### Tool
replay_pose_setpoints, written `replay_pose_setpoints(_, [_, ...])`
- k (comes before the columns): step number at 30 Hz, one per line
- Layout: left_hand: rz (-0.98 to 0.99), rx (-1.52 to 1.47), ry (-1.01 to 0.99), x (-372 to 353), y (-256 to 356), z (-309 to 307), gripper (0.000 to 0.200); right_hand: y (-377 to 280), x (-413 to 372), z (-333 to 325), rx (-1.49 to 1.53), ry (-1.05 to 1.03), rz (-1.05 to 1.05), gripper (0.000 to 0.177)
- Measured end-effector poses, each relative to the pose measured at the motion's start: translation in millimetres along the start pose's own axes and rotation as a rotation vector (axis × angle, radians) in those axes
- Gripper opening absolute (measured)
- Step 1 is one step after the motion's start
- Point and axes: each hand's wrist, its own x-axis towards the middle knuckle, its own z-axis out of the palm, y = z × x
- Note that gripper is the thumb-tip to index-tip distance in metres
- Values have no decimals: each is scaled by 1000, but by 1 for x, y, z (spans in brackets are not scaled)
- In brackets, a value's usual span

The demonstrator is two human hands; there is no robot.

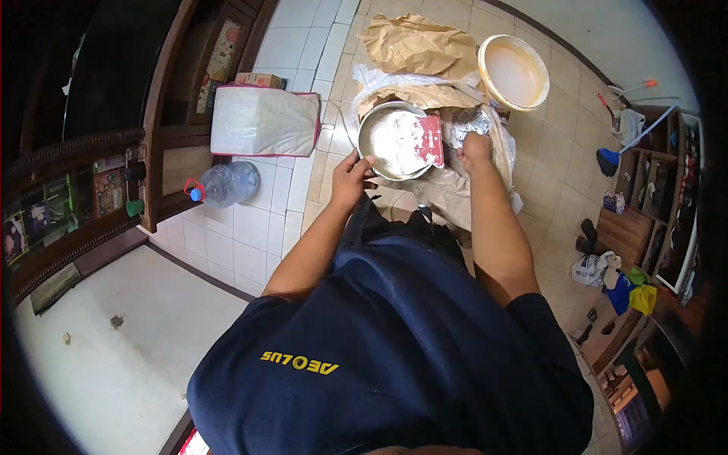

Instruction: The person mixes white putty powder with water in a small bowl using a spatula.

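Observation:
A round metal pan (367,150) with white material inside stands on crumpled brown paper. My left hand (352,179) has its fingers on the pan's near left rim, thumb on the edge. A red scraper blade (432,141), smeared with white, lies over the right side of the pan. To its right, my right hand (475,150) is closed beside a crumpled silvery plastic piece (472,126); what its fingers hold is too small to make out. Beyond it stands a white bucket (516,74) with cloudy pale liquid.
Brown paper (417,47) lies beyond the pan. At the left are a white cloth-covered item (264,121), a large clear water bottle (229,184) and a wooden cabinet (178,168). Shelves (652,182) and plastic bags (595,269) stand along the right.

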Motion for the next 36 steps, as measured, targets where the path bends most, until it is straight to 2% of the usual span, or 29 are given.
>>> replay_pose_setpoints(7, [63,20,43,-7,6,-4,40,-5,-6,-6,4,-23,-34,26])
replay_pose_setpoints(9, [163,6,68,-8,4,-8,41,-5,-6,-10,-40,-75,-49,23])
replay_pose_setpoints(11, [175,15,61,-12,7,-10,42,-7,-9,-13,-52,-75,-54,22])
replay_pose_setpoints(13, [98,-20,98,-13,9,-11,44,-14,-20,-15,-67,-77,-58,20])
replay_pose_setpoints(16, [65,-31,108,-17,13,-7,44,-18,-38,-22,-128,-141,-64,30])
replay_pose_setpoints(17, [67,-35,108,-15,10,-8,44,-18,-40,-27,-143,-165,-79,26])
replay_pose_setpoints(19, [82,22,97,-10,2,-13,32,-17,-47,-35,-161,-188,-96,23])
replay_pose_setpoints(23, [38,7,99,-5,-3,-14,34,-18,-74,-52,-142,-174,-124,21])
replay_pose_setpoints(25, [25,-69,73,-9,4,-10,40,-17,-95,-63,-186,-219,-191,22])
replay_pose_setpoints(29, [7,-101,10,-13,7,-10,37,-14,-129,-68,-168,-230,-210,24])
replay_pose_setpoints(32, [-25,-41,-34,-9,0,-12,37,-17,-146,-57,-55,-329,-257,26])
replay_pose_setpoints(34, [-26,-74,-42,-12,3,-7,39,-20,-157,-37,-310,-273,-493,32])
replay_pose_setpoints(35, [-26,-72,-43,-13,6,-5,39,-22,-170,-23,-284,-251,-558,24])
replay_pose_setpoints(36, [-28,-105,-35,-14,9,-2,37,-17,-166,-13,-469,-208,-868,22])
